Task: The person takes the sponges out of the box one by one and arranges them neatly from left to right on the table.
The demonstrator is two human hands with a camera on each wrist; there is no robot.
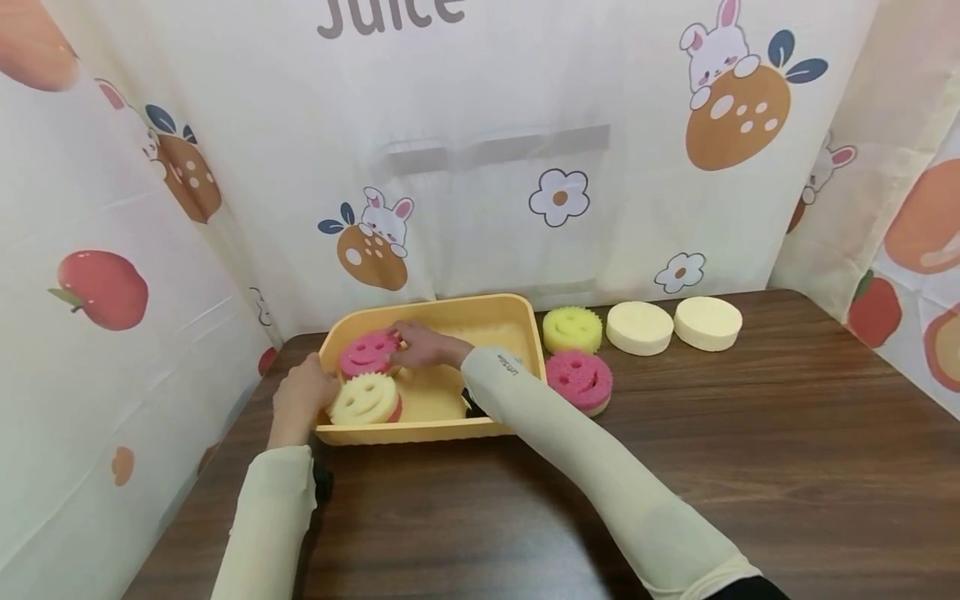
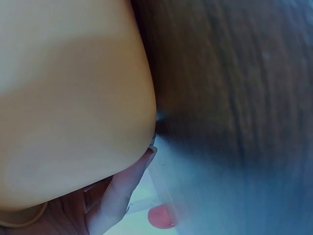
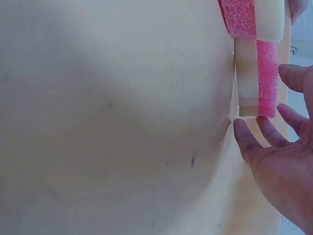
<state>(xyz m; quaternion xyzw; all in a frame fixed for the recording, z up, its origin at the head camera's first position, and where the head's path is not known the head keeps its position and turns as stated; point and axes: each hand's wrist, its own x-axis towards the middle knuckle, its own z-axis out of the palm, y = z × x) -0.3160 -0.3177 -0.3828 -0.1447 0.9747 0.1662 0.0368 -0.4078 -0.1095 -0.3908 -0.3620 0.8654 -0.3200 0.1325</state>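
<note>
In the head view, a yellow plastic tray [image 1: 480, 312] holds two round smiley-face sponges at its left end. One is a pink sponge [image 1: 363, 354]; nearer the front lies a cream sponge [image 1: 366, 400] with a pink underside. My left hand [image 1: 302, 396] grips the tray's left end, its fingers along the outer wall in the left wrist view. My right hand [image 1: 431, 346] reaches inside the tray to the pink sponge. The right wrist view shows that hand's fingers spread, with fingertips [image 3: 242, 129] right at the sponge's edge.
Right of the tray stand a yellow smiley sponge [image 1: 572, 330], a pink smiley sponge [image 1: 580, 382] and two plain cream discs, the nearer disc [image 1: 639, 327] and the farther disc [image 1: 708, 322]. Printed curtains [image 1: 480, 225] enclose the brown wooden table [image 1: 750, 467].
</note>
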